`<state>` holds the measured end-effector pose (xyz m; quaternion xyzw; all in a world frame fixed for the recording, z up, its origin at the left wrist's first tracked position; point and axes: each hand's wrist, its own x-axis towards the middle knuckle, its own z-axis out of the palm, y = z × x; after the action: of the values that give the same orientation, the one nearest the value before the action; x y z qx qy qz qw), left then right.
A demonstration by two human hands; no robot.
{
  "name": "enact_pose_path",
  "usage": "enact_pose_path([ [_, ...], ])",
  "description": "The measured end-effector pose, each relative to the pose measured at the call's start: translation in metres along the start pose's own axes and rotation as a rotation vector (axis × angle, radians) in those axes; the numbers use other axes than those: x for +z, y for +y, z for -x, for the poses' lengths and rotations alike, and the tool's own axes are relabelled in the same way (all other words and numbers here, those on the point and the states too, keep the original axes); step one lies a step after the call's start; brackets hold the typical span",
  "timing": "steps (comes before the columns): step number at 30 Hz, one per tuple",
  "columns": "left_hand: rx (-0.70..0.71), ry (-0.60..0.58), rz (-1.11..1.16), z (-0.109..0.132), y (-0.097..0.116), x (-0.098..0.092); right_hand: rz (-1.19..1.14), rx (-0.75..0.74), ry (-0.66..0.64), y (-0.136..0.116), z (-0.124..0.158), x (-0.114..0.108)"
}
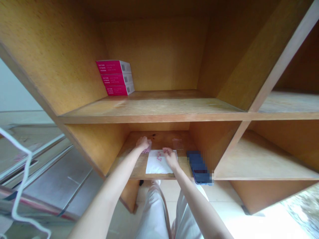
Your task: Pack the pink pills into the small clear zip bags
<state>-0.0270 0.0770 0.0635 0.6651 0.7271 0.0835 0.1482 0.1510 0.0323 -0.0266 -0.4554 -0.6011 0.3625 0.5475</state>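
Note:
Both my arms reach into the lower compartment of a wooden shelf unit (154,117). My left hand (143,143) is closed around a small clear bag with pink bits, at the far left corner of a white sheet of paper (156,165). My right hand (170,156) rests on the sheet with fingers curled over several small pink pieces (159,158) scattered on it. Whether it pinches one is too small to tell. Another small clear bag (177,143) lies behind the sheet on the shelf board.
A dark phone (198,167) lies on the same board, right of the paper. Three pink boxes (116,77) are stacked at the back left of the compartment above. More open compartments stand to the right. My legs and the pale floor show below.

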Motion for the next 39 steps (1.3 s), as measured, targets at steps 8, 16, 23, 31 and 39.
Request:
enact_pose_path([
  [8,-0.018,0.159,-0.024,-0.002,-0.010,-0.012,0.007,-0.001,0.011,-0.004,0.000,0.000],
  [16,0.031,0.424,0.211,-0.003,-0.035,-0.031,-0.055,-0.001,-0.013,0.008,-0.001,0.004],
  [23,0.132,0.445,0.773,0.028,-0.035,-0.028,-0.073,-0.034,0.012,0.005,0.000,0.004],
  [31,0.202,0.386,1.018,0.085,-0.016,-0.004,-0.101,-0.089,0.075,-0.005,-0.004,0.000],
  [39,0.362,0.484,0.823,0.108,-0.004,0.022,-0.075,-0.095,0.150,-0.015,0.005,0.006],
])
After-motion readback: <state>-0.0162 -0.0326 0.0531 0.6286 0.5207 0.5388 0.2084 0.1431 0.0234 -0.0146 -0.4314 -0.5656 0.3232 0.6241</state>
